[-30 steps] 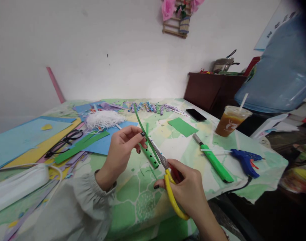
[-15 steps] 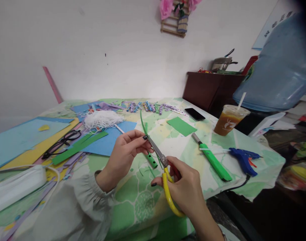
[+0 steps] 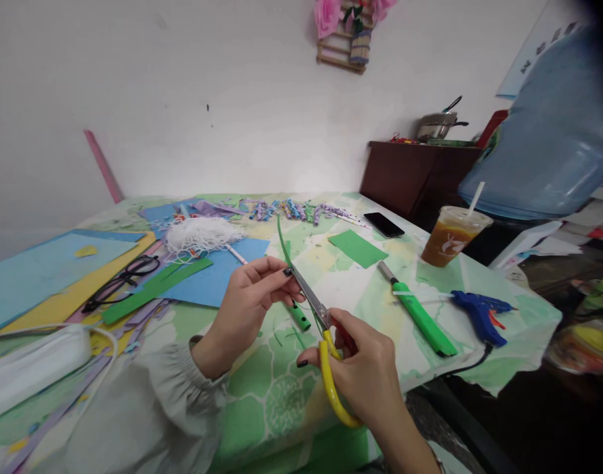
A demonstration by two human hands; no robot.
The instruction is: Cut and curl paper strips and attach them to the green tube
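Observation:
My left hand [image 3: 255, 306] pinches a narrow green paper strip [image 3: 282, 238], whose free end rises past the fingertips. In my right hand [image 3: 363, 362] is a pair of scissors [image 3: 315, 304] with yellow handles, fingers through the loops. The blades point away and up to the left, reaching the strip beside my left fingertips. Just below the blades a green paper tube with dark holes [image 3: 300, 317] lies on the table, partly hidden by my left fingers. Thin green offcuts are scattered near it.
A green utility knife [image 3: 424, 319], blue glue gun [image 3: 482, 316], green paper piece [image 3: 358, 247], phone [image 3: 384, 224] and iced drink [image 3: 453, 236] lie to the right. White string [image 3: 203, 236], glasses [image 3: 121, 283], coloured paper [image 3: 49, 263] and a mask [image 3: 39, 368] are left. Curled paper pieces [image 3: 294, 210] line the back.
Little has changed. Both hands keep almost the same place, and the scissor handles have shifted very slightly.

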